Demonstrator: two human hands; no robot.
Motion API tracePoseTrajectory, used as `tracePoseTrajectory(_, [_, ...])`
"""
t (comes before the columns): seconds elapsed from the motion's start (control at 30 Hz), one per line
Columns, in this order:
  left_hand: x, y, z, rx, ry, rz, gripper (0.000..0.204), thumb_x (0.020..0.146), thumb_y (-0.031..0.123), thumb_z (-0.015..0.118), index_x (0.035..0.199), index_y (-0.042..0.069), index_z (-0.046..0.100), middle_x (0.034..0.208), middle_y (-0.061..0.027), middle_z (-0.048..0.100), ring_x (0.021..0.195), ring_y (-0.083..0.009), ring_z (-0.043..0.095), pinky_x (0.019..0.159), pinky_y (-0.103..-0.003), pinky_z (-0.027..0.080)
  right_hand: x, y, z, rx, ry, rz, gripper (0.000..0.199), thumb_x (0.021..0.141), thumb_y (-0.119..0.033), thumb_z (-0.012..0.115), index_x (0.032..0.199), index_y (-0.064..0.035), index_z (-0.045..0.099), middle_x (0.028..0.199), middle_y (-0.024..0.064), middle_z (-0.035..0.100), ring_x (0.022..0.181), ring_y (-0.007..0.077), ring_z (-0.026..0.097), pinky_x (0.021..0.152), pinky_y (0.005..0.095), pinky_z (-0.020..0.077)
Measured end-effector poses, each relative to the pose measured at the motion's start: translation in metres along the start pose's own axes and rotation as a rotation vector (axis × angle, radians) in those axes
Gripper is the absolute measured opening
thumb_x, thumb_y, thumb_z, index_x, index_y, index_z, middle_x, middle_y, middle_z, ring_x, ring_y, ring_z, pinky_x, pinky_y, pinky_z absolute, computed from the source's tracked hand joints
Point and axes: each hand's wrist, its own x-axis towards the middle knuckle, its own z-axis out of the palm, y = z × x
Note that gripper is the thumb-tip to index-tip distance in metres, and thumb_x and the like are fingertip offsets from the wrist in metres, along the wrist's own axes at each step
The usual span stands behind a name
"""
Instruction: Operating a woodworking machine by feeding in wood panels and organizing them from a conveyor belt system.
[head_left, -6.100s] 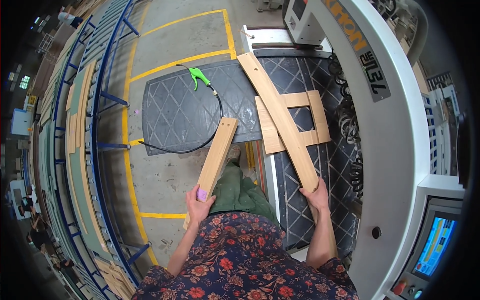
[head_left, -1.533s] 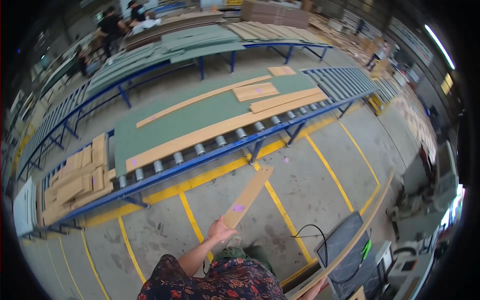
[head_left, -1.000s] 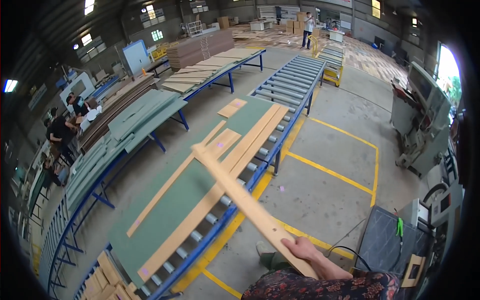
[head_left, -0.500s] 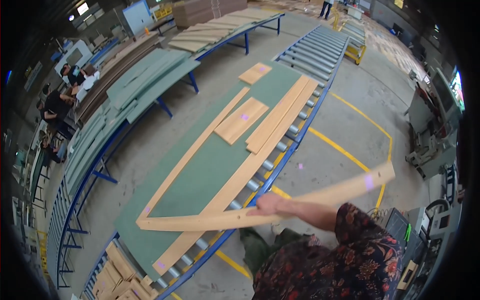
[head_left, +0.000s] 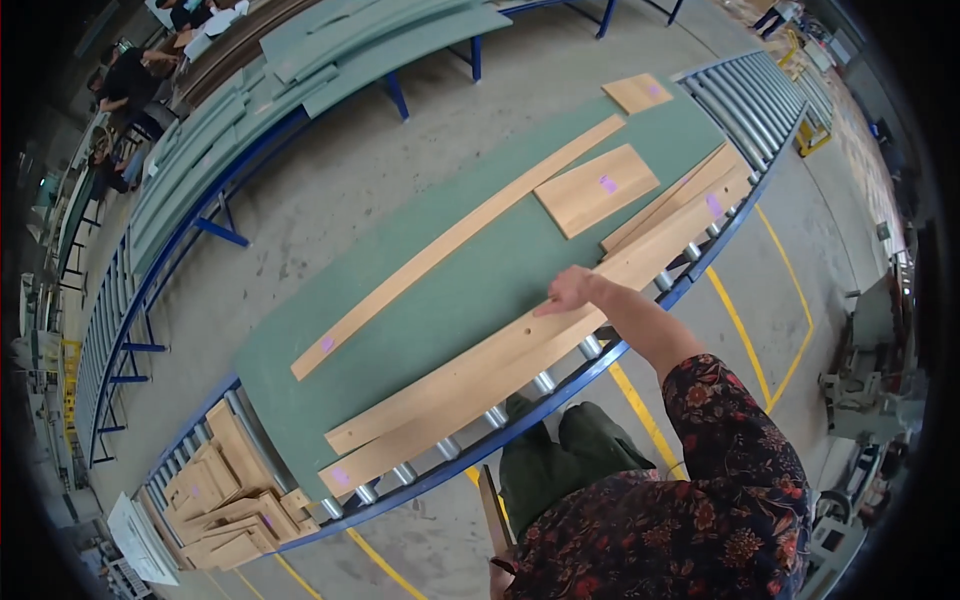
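Conveyor (head_left: 700, 275): blue roller frame carrying a green panel (head_left: 470, 290).
Long plank (head_left: 520, 365): flat on panel's near edge — just beside a second plank.
Right hand (head_left: 567, 290): grip spread, fingers pressing plank; step looks like placing, release due.
Left hand (head_left: 503, 577): pinching short strip (head_left: 491, 508) upright.

A green panel (head_left: 470, 290) lies on the roller conveyor (head_left: 560, 375), running from seven o'clock to one o'clock. On it, two long boards (head_left: 500, 365) lie side by side along the near edge; a long thin strip (head_left: 455, 240) lies beyond them, parallel. A short board (head_left: 596, 188) sits at one o'clock between strip and long boards. Stacked wood pieces (head_left: 230, 490) lie at eight o'clock on the conveyor's end. A second conveyor (head_left: 230, 150) stands behind, at eleven o'clock.
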Motion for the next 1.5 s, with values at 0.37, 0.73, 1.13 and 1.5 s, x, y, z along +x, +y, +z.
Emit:
tracePoseTrajectory(0.37, [-0.045,0.100,-0.125,0.256,0.006,-0.053,0.065,0.080,0.039,0.071,0.136,0.013,0.051,0.125,-0.0181,0.058,0.110,-0.0465,0.055,0.096,-0.046,0.044,0.031,0.006,0.027,0.742,0.775,0.479,0.055,0.086,-0.046,0.060,0.120,-0.0028,0.059,0.123,0.0259,0.055,0.120,0.0407,0.050,0.105,0.0469,0.0394])
tracePoseTrajectory(0.73, [-0.093,0.415,0.038,1.009,-0.081,0.505,0.066,0.083,0.042,0.069,0.140,0.015,0.048,0.134,-0.0191,0.051,0.115,-0.0470,0.052,0.098,-0.045,0.043,-0.248,-0.175,0.445,1.375,0.203,1.152,0.051,0.086,-0.047,0.052,0.101,-0.0019,0.072,0.110,0.0226,0.067,0.103,0.0383,0.063,0.093,0.0460,0.0476])
tracePoseTrajectory(1.13, [-0.181,0.327,0.261,1.378,0.089,0.814,0.067,0.086,0.045,0.066,0.143,0.017,0.044,0.144,-0.0202,0.044,0.121,-0.0474,0.049,0.100,-0.044,0.042,-0.430,-0.335,0.606,2.115,1.258,1.641,0.039,0.088,-0.042,0.058,0.082,-0.0058,0.072,0.073,0.0092,0.069,0.071,0.0185,0.066,0.070,0.0357,0.0519])
tracePoseTrajectory(1.5, [-0.196,0.209,0.436,1.471,-0.103,1.622,0.088,0.065,0.033,0.083,0.137,0.004,0.040,0.122,-0.0218,0.056,0.112,-0.0413,0.055,0.094,-0.047,0.046,-0.618,-0.412,0.581,2.326,1.949,1.015,0.038,0.098,-0.031,0.057,0.126,-0.0056,0.059,0.115,0.0050,0.066,0.100,0.0145,0.063,0.086,0.0290,0.0490])
